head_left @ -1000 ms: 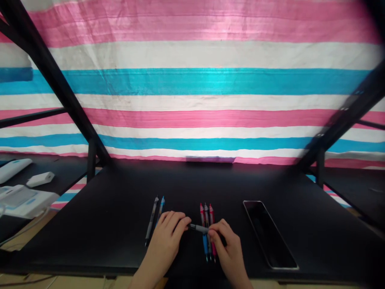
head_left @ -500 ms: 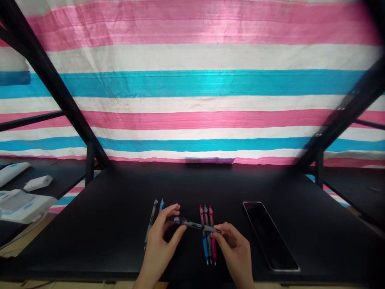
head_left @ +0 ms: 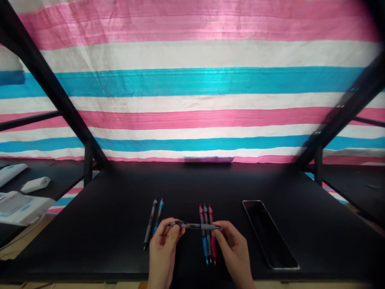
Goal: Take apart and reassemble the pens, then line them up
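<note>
A pen [head_left: 193, 226] with a clear dark barrel and a grey grip is held level between my two hands. My left hand [head_left: 165, 245] pinches its clip end; my right hand [head_left: 233, 247] pinches its tip end. Beneath the pen, by my right fingers, three pens lie side by side on the table: one with a blue grip [head_left: 205, 243], one with a grey grip [head_left: 208, 241] and one with a pink grip [head_left: 213, 247]. Left of my left hand lie a black-and-grey pen [head_left: 149, 224] and a blue pen [head_left: 158, 215], the latter partly hidden by my fingers.
A smartphone [head_left: 269, 235] with a dark screen lies right of my right hand on the black table [head_left: 120, 257]. White devices [head_left: 25, 208] with a cable sit on a side surface at left. Black frame bars [head_left: 64, 106] and a striped sheet [head_left: 192, 84] stand behind.
My left fingers have closed on the pen's clip end, and the pen has swung nearly level. The left hand moved slightly right, uncovering more of the two pens at left.
</note>
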The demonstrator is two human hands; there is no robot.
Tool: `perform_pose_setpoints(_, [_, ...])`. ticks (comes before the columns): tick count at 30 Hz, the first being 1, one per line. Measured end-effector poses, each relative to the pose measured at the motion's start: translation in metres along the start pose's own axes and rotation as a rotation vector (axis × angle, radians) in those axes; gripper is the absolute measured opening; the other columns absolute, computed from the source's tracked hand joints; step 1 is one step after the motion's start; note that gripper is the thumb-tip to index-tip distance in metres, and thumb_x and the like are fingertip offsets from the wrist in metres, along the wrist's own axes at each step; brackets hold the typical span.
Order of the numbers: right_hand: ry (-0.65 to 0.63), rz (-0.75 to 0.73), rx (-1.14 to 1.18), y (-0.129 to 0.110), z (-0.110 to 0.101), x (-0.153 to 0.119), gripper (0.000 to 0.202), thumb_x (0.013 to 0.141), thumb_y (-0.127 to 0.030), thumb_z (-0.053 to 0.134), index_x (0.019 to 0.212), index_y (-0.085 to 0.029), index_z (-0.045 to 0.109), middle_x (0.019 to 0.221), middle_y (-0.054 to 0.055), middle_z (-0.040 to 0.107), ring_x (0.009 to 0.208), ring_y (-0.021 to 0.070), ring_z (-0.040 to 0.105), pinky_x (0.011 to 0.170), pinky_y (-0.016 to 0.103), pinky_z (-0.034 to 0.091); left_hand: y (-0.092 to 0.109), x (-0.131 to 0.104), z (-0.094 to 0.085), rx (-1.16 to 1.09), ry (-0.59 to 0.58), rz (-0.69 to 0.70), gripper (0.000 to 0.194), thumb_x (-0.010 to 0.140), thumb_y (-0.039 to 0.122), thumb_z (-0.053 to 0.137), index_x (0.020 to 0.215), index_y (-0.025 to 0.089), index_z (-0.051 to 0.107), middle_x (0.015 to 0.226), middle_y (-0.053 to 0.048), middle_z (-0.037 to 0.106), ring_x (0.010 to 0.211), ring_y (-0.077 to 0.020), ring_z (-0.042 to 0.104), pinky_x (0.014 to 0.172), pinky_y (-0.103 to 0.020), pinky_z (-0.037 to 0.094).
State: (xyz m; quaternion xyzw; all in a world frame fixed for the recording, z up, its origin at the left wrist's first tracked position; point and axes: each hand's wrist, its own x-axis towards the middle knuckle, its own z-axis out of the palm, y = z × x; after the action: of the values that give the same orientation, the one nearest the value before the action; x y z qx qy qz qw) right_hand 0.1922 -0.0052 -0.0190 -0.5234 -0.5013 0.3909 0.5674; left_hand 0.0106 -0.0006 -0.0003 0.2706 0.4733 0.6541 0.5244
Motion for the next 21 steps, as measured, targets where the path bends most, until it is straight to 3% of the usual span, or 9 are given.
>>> perform_pose_setpoints(3, [-0.012,-0.012,0.058,-0.0004,-0.0002,0.0002,0.027,0.089,-0.041,0.066,0.106,-0.02,0.069,0.085,0.005,0.071,0.073,0.0195,0.065,0.067,0.026,0.053,-0.0009,-0.0004,0.0019,-0.036,0.039,0.004,0.035,0.063,0.045,0.089,0.083,0.02,0.075,0.08,-0.001,0.072,0.075,-0.0139,0.069,0.076,-0.023,0.057])
perform_pose_setpoints(8, [-0.016,0.076,0.055,-0.004,0.0002,-0.0011,0.035,0.094,-0.046,0.058,0.071,-0.02,0.062,0.063,0.0,0.058,0.057,0.0144,0.053,0.053,0.022,0.044,0.0006,-0.0017,0.0056,-0.075,0.052,0.011,0.033,0.062,0.041,0.09,0.082,0.019,0.076,0.083,-0.002,0.073,0.074,-0.0138,0.069,0.075,-0.022,0.057])
perform_pose_setpoints(11, [-0.006,0.062,0.087,-0.0049,-0.0001,-0.0013,0.028,0.091,-0.047,0.062,0.086,-0.02,0.068,0.072,0.002,0.063,0.065,0.0171,0.058,0.059,0.023,0.047,-0.0004,-0.0018,0.0048,-0.088,0.058,0.021,0.031,0.063,0.04,0.089,0.082,0.02,0.076,0.084,-0.002,0.073,0.075,-0.0143,0.069,0.075,-0.023,0.058])
perform_pose_setpoints(15, [-0.018,0.09,0.068,-0.0045,-0.0004,-0.0008,0.037,0.094,-0.048,0.057,0.072,-0.02,0.063,0.064,0.0,0.058,0.057,0.0145,0.051,0.053,0.022,0.043,-0.0037,-0.0014,0.0026,-0.081,0.053,0.033,0.03,0.065,0.039,0.089,0.082,0.019,0.075,0.085,-0.003,0.073,0.075,-0.0148,0.069,0.075,-0.022,0.058])
perform_pose_setpoints(19, [-0.028,0.058,0.079,-0.0028,-0.0002,-0.0003,0.029,0.092,-0.047,0.061,0.085,-0.02,0.067,0.072,0.001,0.062,0.065,0.0164,0.056,0.059,0.023,0.046,-0.0068,-0.001,0.0019,-0.087,0.046,0.044,0.029,0.066,0.038,0.088,0.083,0.02,0.075,0.085,-0.003,0.073,0.075,-0.0147,0.069,0.075,-0.022,0.058])
perform_pose_setpoints(21, [-0.021,0.075,0.074,-0.0018,0.0002,-0.0003,0.032,0.094,-0.047,0.058,0.079,-0.019,0.065,0.068,0.001,0.06,0.061,0.0155,0.054,0.056,0.023,0.044,-0.0076,-0.0006,0.002,-0.092,0.048,0.044,0.029,0.065,0.037,0.089,0.083,0.02,0.075,0.085,-0.002,0.073,0.075,-0.0146,0.069,0.074,-0.022,0.058])
